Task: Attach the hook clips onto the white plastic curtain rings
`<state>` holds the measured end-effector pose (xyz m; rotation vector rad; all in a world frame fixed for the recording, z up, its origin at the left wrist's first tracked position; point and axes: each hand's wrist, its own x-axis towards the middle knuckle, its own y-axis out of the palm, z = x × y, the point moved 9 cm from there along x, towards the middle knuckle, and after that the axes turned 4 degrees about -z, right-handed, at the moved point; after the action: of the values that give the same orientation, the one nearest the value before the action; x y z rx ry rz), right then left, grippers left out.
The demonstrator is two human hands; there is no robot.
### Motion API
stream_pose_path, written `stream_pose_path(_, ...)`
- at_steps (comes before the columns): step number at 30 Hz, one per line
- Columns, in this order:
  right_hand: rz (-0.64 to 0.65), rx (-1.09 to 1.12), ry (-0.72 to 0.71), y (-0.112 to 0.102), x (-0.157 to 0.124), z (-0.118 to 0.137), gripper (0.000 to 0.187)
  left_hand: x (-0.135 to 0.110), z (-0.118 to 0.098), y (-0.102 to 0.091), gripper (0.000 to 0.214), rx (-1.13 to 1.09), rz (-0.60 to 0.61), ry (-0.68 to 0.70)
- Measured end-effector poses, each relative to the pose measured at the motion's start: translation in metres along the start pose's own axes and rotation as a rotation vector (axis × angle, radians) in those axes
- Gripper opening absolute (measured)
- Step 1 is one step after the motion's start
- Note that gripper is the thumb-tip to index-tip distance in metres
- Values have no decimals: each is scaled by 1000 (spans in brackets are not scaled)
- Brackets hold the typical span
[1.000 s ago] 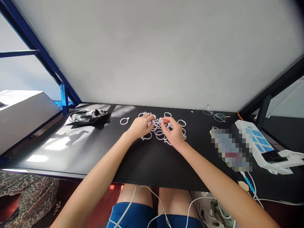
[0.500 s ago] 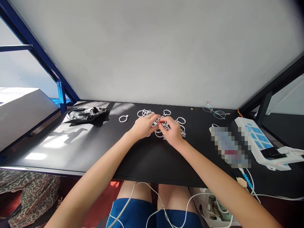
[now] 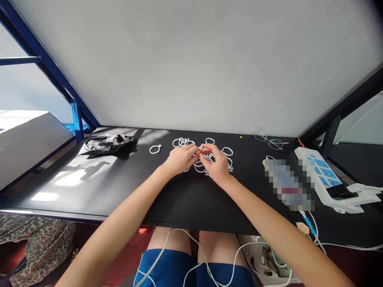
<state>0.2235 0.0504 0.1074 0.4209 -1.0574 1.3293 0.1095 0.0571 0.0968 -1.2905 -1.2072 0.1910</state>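
Note:
Several white plastic rings [image 3: 228, 151] lie in a loose heap at the middle of the black table [image 3: 125, 187]. My left hand [image 3: 180, 158] and my right hand [image 3: 214, 163] meet over the heap, fingertips pinched together on a small white ring piece [image 3: 200, 150] between them. One single white ring [image 3: 154, 149] lies apart to the left of the heap. Rings under my hands are partly hidden.
A crumpled black plastic bag [image 3: 108, 144] lies at the back left. Wire-rimmed glasses [image 3: 271, 141] rest at the back right, with a white and blue power strip [image 3: 323, 175] and a blurred object [image 3: 285, 185] beside it. White cables [image 3: 191, 255] hang over my lap.
Both hands drew closer together over the heap, until the fingertips met on a ring piece. The view shifted slightly.

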Motion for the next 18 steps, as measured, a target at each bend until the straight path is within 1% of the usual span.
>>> stream_pose_path(2,6,-6,0,0,1,0,21,0,-1,-1,24,9,-11,12)
stream_pose_path(7,65,-14,-26,3,2,5,10,2,-1,-5,23,22,-50,24)
stream_pose_path(18,55,-13,-19,3,2,2,10,2,-3,-8,21,9,-80,23)
